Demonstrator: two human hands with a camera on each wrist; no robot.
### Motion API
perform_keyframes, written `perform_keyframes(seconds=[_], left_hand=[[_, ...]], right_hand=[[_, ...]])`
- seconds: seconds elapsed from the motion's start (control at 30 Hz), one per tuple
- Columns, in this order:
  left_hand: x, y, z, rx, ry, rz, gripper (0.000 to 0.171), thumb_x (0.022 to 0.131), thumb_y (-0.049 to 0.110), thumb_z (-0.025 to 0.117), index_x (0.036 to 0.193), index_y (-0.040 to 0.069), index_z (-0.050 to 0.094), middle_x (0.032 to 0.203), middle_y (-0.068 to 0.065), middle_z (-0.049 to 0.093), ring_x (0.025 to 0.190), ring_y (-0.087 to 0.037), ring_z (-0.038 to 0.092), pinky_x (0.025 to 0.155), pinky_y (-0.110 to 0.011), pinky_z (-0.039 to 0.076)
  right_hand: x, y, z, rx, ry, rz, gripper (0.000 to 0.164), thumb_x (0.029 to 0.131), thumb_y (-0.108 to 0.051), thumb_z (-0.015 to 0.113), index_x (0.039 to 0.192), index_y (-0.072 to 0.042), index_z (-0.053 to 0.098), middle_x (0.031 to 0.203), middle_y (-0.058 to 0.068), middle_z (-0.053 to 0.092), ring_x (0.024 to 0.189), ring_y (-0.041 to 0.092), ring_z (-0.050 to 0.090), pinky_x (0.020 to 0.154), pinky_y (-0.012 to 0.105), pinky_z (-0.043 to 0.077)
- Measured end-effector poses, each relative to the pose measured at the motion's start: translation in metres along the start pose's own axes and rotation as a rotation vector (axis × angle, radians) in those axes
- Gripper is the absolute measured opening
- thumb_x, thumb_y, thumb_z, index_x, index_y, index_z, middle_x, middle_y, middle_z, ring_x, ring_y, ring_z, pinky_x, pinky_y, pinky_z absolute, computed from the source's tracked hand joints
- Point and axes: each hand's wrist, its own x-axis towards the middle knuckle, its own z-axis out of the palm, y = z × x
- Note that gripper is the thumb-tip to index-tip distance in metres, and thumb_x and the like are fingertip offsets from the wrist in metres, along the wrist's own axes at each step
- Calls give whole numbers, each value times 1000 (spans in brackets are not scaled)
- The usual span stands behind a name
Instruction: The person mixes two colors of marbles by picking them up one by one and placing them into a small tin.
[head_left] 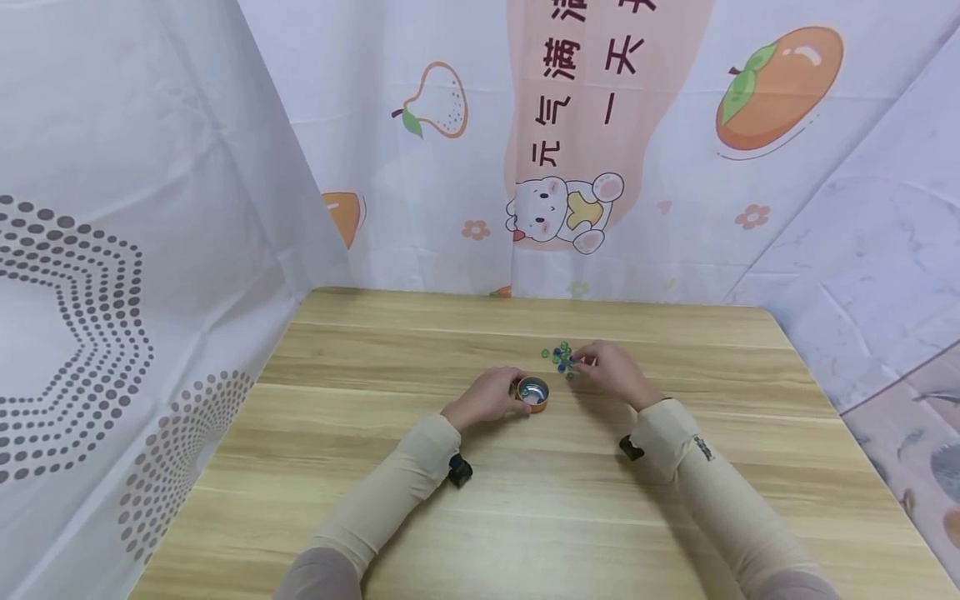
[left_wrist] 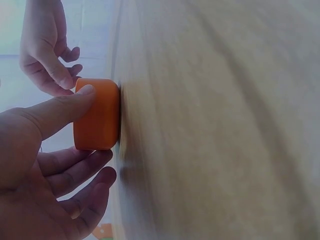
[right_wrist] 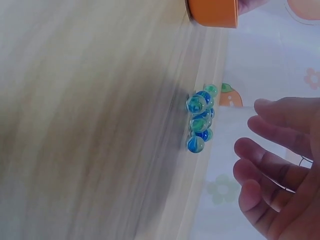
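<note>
My left hand grips a small round orange cup between thumb and fingers; the cup has a shiny metallic inside and stands upright on the table. A greenish glass marble shows inside it. In the left wrist view, the thumb lies across the cup's orange wall. To the right, my right hand is beside a loose cluster of green and blue glass marbles. In the right wrist view, its fingers are loosely bent close to the marbles, with nothing seen between them.
The wood-grain table stretches around both hands, its back edge against a printed white curtain. Another curtain hangs along the left side. Black wrist devices sit at both cuffs.
</note>
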Motion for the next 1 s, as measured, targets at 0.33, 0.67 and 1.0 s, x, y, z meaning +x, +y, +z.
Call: perform_keyframes(seconds=[0.33,0.67,1.0], left_hand=[[0,1,-1,0,1,2,56,74,34,73,122,13,54,114,0,60,106,-15,54,94,-31,41],[-1,2,-1,-8,6,-5,56,73,33,73,121,13,54,114,-1,61,106,-15,55,93,-32,42],[-2,2,0,-11,12,-9,55,74,33,73,121,12,54,114,-1,61,105,-15,54,93,-32,42]], right_hand=[[2,7,-3,-18,2,46,19,86,-10,56,101,-4,66,92,12,63,82,24,59,70,37,48],[6,21,4,-46,-10,59,21,85,-13,57,100,-2,66,92,15,65,82,25,59,72,40,47],[9,30,10,-60,-33,86,23,85,-18,59,101,-2,66,94,15,65,83,25,60,72,41,48]])
